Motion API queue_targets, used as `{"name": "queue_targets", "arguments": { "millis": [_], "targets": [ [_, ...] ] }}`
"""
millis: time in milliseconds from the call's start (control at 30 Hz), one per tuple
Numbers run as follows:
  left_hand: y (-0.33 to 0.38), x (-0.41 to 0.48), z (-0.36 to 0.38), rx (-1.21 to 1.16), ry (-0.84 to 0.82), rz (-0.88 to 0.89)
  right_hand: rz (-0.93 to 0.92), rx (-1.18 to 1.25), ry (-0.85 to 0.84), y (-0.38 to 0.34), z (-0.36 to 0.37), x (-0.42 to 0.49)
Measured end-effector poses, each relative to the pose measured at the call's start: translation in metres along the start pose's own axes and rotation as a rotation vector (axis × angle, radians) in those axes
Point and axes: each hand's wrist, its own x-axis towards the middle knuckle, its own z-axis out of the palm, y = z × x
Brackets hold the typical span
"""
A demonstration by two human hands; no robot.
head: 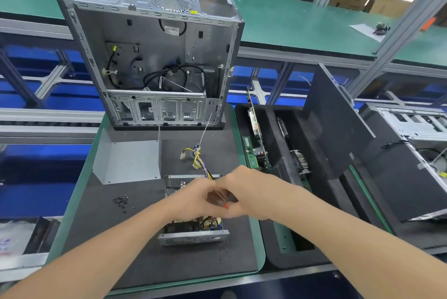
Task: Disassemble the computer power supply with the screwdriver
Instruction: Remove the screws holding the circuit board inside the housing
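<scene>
"Power supply [193,236], where's it at?"

"On the tabletop [96,214], on the black mat, near edge, right under my hands. Lid's off, guts showing. Biggest thing on the mat is the PC case [154,61], upright at the far end, open side facing me, cables hanging inside. Grey metal cover [128,161] lies btwn the case and the power supply, off to the left."

"And your hands?"

"Both over its top, touching each other. R hand [242,192] is curled round the screwdriver [226,206], clear handle w/ a red bit. L hand [193,199] has its fingers bent up against the tool; too blurred, can't tell if it's gripping. Wire bundle [199,161], yellow and purple, runs from its far side toward the case. Loose black screws [122,202] sit in a small heap to its left, apart from it."
</scene>
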Motion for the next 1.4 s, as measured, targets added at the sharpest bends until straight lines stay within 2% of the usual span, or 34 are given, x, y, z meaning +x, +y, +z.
{"name": "queue_targets", "arguments": {
  "millis": [200,367,433,533,600,733,967,1200,1300,1400],
  "targets": [
    [-0.003,0.001,-0.002,0.096,-0.032,-0.01,-0.203,-0.066,0.096,0.0,0.009,0.005],
    [-0.007,0.001,0.002,0.04,0.011,-0.011,-0.219,-0.083,0.109,-0.004,0.007,0.0],
    [-0.006,0.002,0.005,0.019,0.028,0.012,-0.133,-0.05,0.192,-0.008,0.005,-0.004],
    [-0.005,0.001,0.007,0.007,0.032,0.075,0.18,-0.172,0.3,-0.016,0.005,-0.007],
    [-0.004,0.001,0.006,0.017,0.024,0.098,0.245,-0.169,0.2,-0.02,0.007,-0.004],
    [-0.005,0.004,0.003,0.092,0.03,0.03,0.234,0.025,0.068,-0.017,0.002,0.003],
    [-0.002,0.001,-0.003,-0.066,0.005,-0.029,0.005,-0.031,0.038,-0.005,-0.004,0.0],
    [-0.004,0.001,-0.002,0.048,0.037,-0.02,-0.18,-0.064,0.066,-0.001,0.005,0.002],
    [-0.002,0.001,0.001,0.061,0.069,-0.036,-0.136,-0.034,0.092,-0.005,0.002,-0.003],
    [-0.004,0.002,0.003,0.118,0.086,0.002,0.036,-0.046,0.211,-0.012,0.003,-0.007]
  ]
}}
